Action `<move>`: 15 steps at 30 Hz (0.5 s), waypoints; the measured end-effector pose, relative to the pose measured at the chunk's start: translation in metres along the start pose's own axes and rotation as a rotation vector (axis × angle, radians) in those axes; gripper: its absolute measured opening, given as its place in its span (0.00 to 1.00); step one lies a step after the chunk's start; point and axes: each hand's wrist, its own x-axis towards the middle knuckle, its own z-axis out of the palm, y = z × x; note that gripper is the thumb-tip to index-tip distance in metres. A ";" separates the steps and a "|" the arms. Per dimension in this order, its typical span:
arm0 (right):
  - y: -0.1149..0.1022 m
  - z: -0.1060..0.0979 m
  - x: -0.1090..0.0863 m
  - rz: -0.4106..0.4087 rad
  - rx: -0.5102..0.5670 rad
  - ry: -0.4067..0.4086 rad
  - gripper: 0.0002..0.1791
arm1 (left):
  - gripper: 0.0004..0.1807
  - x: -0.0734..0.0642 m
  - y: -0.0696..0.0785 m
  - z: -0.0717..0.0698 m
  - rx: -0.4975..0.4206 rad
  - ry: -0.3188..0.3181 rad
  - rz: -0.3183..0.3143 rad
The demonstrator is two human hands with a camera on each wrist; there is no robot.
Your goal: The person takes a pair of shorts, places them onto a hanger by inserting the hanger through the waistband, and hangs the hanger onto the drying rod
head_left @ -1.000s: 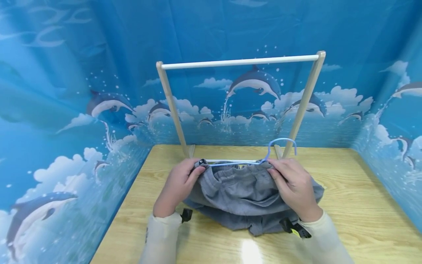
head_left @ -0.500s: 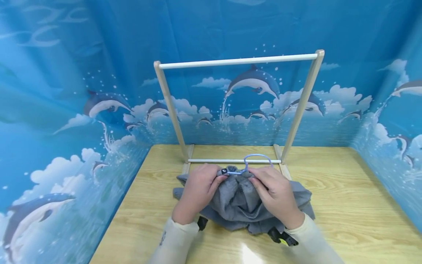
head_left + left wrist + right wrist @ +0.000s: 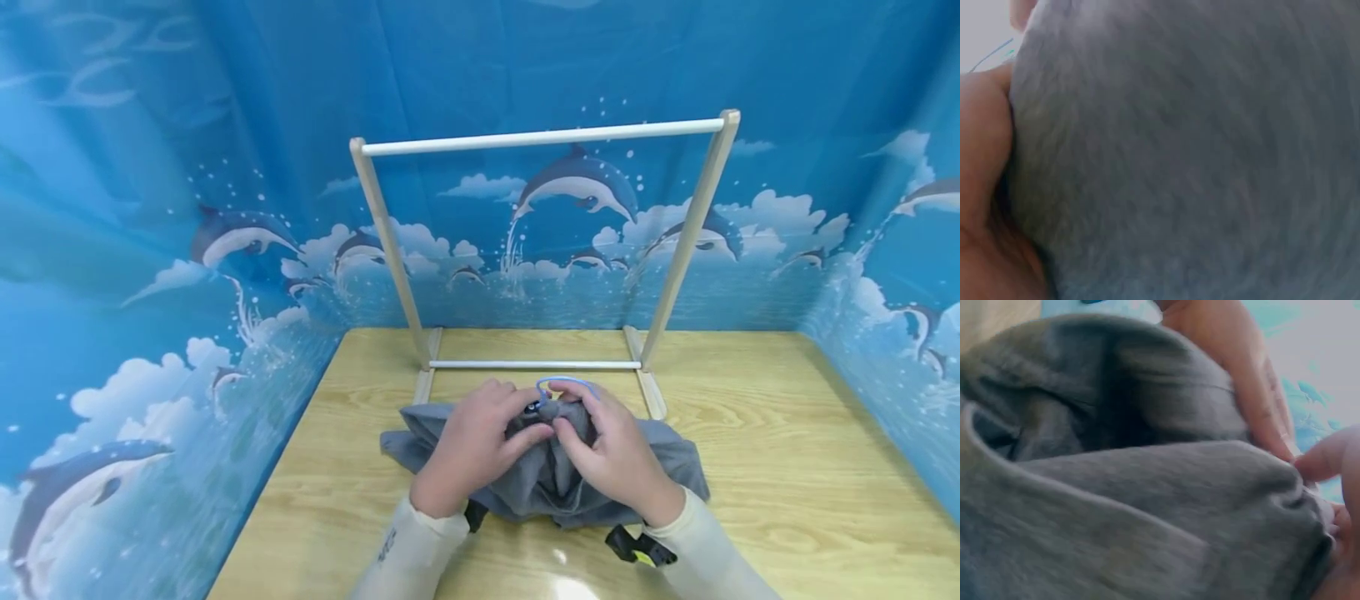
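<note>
Grey shorts [image 3: 553,487] lie bunched on the table, their sides spreading out left and right under the hands. From the gathered waistband rises the blue hook of a hanger [image 3: 558,378]; most of the hanger is hidden. My left hand [image 3: 474,442] grips the waistband beside a small black clip [image 3: 532,407]. Close by on the other side, my right hand [image 3: 611,446] pinches the cloth with its thumb in front, fingers behind near the hook. Blurred grey cloth [image 3: 1185,150] fills the left wrist view. In the right wrist view the waist opening of the shorts [image 3: 1166,481] gapes, with fingers at its edge.
Behind the hands stands a wooden rack with a white top rail [image 3: 543,137] and a low white bar [image 3: 534,365]. A blue dolphin-print curtain [image 3: 480,75] surrounds the wooden table [image 3: 787,433] at the back and sides.
Both hands have drawn together, bunching the waistband between them. The hanger hook has come lower and to the left, nearer the person. The left hand has moved right; the rack stays put.
</note>
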 end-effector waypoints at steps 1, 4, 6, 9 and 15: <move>-0.001 -0.003 -0.002 0.036 0.029 -0.039 0.26 | 0.20 0.001 0.000 0.001 -0.011 -0.001 0.002; -0.003 -0.013 -0.006 0.116 0.046 -0.144 0.29 | 0.13 0.002 -0.001 0.001 -0.055 -0.006 -0.005; -0.002 -0.021 -0.007 0.130 -0.015 -0.190 0.30 | 0.10 0.002 -0.004 -0.001 -0.068 -0.017 -0.011; -0.001 -0.027 -0.009 0.134 -0.122 -0.216 0.29 | 0.07 0.001 -0.008 -0.006 -0.062 0.001 -0.043; -0.009 -0.018 -0.009 0.228 0.154 -0.199 0.07 | 0.11 0.003 -0.010 -0.007 -0.078 0.123 -0.034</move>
